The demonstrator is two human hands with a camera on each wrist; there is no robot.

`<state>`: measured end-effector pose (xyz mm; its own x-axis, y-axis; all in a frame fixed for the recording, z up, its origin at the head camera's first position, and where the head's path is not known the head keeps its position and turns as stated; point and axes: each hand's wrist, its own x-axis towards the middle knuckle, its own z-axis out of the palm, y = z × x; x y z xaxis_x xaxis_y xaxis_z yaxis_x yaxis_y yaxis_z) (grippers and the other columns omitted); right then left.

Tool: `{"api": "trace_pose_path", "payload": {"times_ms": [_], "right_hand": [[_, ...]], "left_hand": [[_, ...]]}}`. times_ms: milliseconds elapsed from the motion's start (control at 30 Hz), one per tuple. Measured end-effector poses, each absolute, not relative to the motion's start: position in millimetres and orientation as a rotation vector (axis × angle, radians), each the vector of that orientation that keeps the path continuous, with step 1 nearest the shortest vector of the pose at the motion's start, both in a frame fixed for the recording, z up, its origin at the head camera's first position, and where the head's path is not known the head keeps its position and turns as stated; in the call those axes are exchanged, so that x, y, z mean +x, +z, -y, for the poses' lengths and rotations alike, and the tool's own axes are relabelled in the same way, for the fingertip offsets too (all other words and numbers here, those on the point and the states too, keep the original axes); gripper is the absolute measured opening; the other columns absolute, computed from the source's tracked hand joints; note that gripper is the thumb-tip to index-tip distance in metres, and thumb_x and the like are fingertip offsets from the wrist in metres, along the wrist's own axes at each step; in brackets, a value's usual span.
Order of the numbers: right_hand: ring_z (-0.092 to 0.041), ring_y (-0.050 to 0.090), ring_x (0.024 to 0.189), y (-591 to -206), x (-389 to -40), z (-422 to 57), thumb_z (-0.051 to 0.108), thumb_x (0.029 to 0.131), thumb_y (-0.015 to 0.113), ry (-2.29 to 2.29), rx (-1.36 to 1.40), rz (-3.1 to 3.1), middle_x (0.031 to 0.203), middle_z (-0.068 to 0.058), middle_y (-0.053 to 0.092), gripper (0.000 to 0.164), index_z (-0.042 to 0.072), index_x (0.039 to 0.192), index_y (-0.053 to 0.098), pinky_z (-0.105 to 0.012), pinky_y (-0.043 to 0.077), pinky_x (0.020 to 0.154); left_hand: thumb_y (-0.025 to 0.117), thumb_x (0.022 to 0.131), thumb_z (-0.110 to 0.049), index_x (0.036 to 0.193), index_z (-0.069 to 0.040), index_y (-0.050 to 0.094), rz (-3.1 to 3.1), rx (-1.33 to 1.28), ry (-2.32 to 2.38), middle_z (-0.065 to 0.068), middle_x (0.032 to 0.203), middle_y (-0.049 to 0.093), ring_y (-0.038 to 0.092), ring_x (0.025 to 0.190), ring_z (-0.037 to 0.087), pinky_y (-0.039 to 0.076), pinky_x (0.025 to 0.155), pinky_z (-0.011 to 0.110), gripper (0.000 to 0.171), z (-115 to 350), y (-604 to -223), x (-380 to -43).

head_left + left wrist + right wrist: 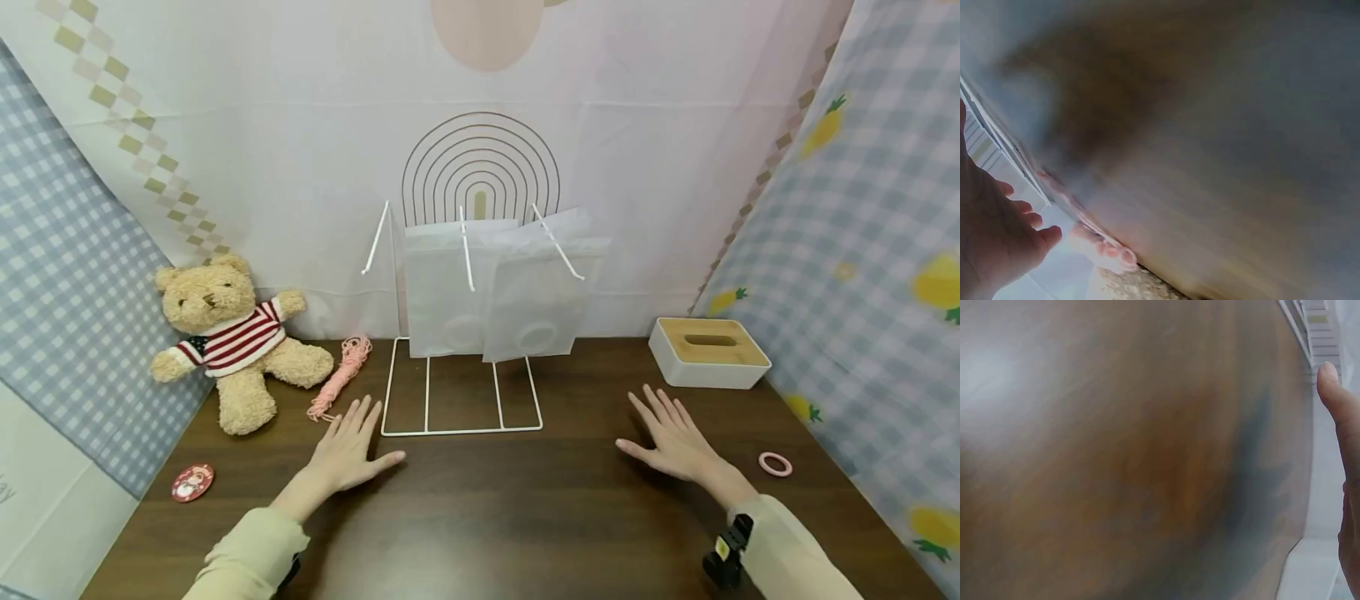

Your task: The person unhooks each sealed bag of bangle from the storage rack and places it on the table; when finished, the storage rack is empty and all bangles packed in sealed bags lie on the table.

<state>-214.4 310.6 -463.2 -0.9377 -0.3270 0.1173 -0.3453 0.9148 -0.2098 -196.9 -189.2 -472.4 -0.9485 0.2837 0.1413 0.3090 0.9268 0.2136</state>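
Observation:
In the head view my left hand [343, 454] is spread palm down over the dark wooden table, holding nothing. Its fingertips are near a pink cord bundle [342, 377] and the left front corner of a white wire rack [461, 432]. My right hand [672, 440], fingers also spread and holding nothing, is to the right of the rack. Two frosted bags [446, 292] [536, 304] hang at the rack's prongs; each shows a faint ring shape inside. Whether the palms touch the table I cannot tell. The left wrist view shows the cord bundle [1107, 250] beyond the fingers.
A teddy bear [236, 333] in a striped sweater sits at the back left. A round red badge [192, 482] lies at the left edge. On the right are a white tissue box [708, 353] with a wooden lid and a pink ring [775, 464]. Curtains enclose the table.

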Motion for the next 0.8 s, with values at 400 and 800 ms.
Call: {"api": "trace_pose_path", "payload": {"times_ms": [400, 800], "right_hand": [[-0.046, 0.006, 0.138, -403.4, -269.0, -268.6, 0.056, 0.086, 0.048, 0.359, 0.540, 3.008, 0.151, -0.025, 0.007, 0.083, 0.007, 0.146, 0.019, -0.063, 0.009, 0.107], [-0.037, 0.032, 0.132, -303.7, -309.8, -234.2, 0.037, 0.089, 0.055, 1.269, 0.352, 2.561, 0.145, -0.023, 0.031, 0.072, 0.002, 0.143, 0.024, -0.051, 0.027, 0.108]], "left_hand": [[0.063, 0.077, -0.053, 0.138, 0.015, 0.022, 3.184, -0.400, -0.483, 0.033, 0.143, 0.026, 0.025, 0.134, 0.044, 0.028, 0.106, 0.053, 0.100, 169.3, -463.3, -236.3], [0.069, 0.077, -0.042, 0.135, 0.016, 0.028, 3.164, -0.374, -0.622, 0.036, 0.139, 0.030, 0.029, 0.131, 0.046, 0.030, 0.104, 0.054, 0.092, 168.6, -466.6, -235.7]]}}
